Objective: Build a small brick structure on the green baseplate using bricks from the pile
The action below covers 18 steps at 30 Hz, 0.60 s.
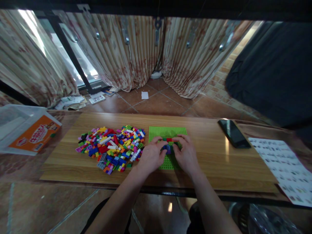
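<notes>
A green baseplate lies flat on the wooden board, near its middle. My left hand and my right hand meet over the plate's centre, fingers curled around a small cluster of bricks in red, blue and purple that sits on the plate. Both hands touch the cluster from opposite sides. To the left of the plate spreads a heap of loose coloured bricks, close to my left hand.
A black phone lies on the board at the right. A printed sheet rests at the far right. An orange-and-white box with a clear plastic container sits at the far left. Curtains and a tiled floor lie beyond the table.
</notes>
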Tool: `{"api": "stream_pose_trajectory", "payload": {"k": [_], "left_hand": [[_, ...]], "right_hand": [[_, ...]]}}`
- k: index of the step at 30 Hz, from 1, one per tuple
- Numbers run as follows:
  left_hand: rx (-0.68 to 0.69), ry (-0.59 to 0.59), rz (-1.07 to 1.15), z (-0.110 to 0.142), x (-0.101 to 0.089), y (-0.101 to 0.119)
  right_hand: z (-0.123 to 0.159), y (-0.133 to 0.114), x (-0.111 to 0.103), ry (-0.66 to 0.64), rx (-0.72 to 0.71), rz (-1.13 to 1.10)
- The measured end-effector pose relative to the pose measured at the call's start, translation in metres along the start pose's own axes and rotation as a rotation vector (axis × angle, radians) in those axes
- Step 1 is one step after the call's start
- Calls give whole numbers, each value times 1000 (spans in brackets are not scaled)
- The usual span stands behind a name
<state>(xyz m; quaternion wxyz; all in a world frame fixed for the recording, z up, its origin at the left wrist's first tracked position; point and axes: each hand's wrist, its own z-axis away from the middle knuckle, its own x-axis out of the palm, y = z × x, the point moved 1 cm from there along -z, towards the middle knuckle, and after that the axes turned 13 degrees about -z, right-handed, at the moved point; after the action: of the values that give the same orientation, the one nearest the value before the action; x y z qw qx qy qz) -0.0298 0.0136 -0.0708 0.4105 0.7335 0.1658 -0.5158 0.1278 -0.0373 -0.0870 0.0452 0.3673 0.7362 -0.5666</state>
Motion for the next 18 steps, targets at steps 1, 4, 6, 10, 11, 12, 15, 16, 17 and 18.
{"api": "stream_pose_trajectory", "payload": {"k": [1, 4, 6, 10, 11, 12, 15, 16, 17, 18], "left_hand": [[9, -3, -22, 0, 0, 1], [30, -12, -81, 1, 0, 2], [37, -14, -101, 1, 1, 3], [41, -14, -118, 0, 2, 3], [40, -15, -122, 1, 2, 3], [38, -17, -126, 1, 2, 3], [37, -22, -133, 1, 2, 3], [35, -21, -134, 1, 2, 4], [35, -20, -136, 1, 2, 4], [35, -20, -137, 2, 2, 4]], "right_hand": [[-1, 1, -1, 20, 20, -21], [-3, 5, -2, 73, 101, -104], [-3, 8, -3, 94, 163, -142], [-4, 12, -2, 106, 236, -143], [-4, 12, -2, 105, 241, -140], [-4, 13, -1, 101, 244, -137], [-4, 16, 1, 87, 246, -125], [-4, 16, 2, 88, 246, -120], [-4, 16, 2, 93, 246, -115], [-4, 16, 3, 100, 245, -110]]}}
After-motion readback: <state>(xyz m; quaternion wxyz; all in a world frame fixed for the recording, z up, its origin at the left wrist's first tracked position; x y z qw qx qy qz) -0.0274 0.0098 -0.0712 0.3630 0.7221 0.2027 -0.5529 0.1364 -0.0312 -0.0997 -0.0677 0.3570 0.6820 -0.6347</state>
